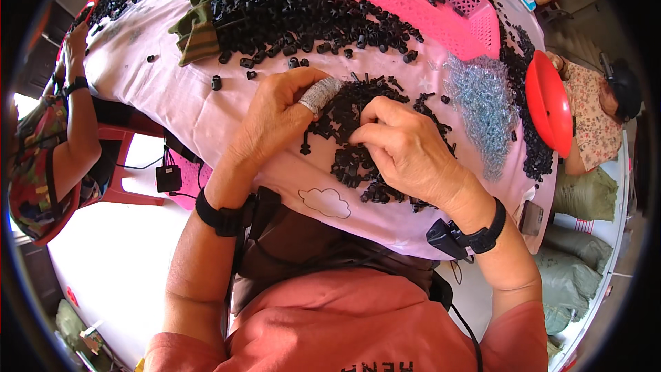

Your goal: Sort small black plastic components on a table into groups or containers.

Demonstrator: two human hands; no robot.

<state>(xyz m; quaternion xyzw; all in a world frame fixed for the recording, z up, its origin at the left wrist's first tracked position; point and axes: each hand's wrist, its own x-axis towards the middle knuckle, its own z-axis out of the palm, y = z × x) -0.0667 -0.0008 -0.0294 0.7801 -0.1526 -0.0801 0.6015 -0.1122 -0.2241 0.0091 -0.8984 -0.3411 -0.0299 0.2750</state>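
My left hand [279, 117] is at the left edge of a pile of small black plastic pieces [351, 165]. Its fingers are bent together, one wrapped in a grey finger cover [321, 95]; anything between the tips is hidden. Over the middle of the same pile, my right hand [410, 148] has thumb and forefinger closed in a pinch among the pieces. What that pinch holds is too small to make out. Beside the right hand lies a heap of small clear bluish pieces [482, 110]. A larger heap of black plastic parts [275, 0] spreads beyond both hands.
A pink perforated basket [475, 38] stands at the far right, with a red bowl [549, 103] near the table's right edge. A green-brown cloth [197, 31] lies at the far left. Other people sit left and right. A phone-like object [531, 218] rests at the near right edge.
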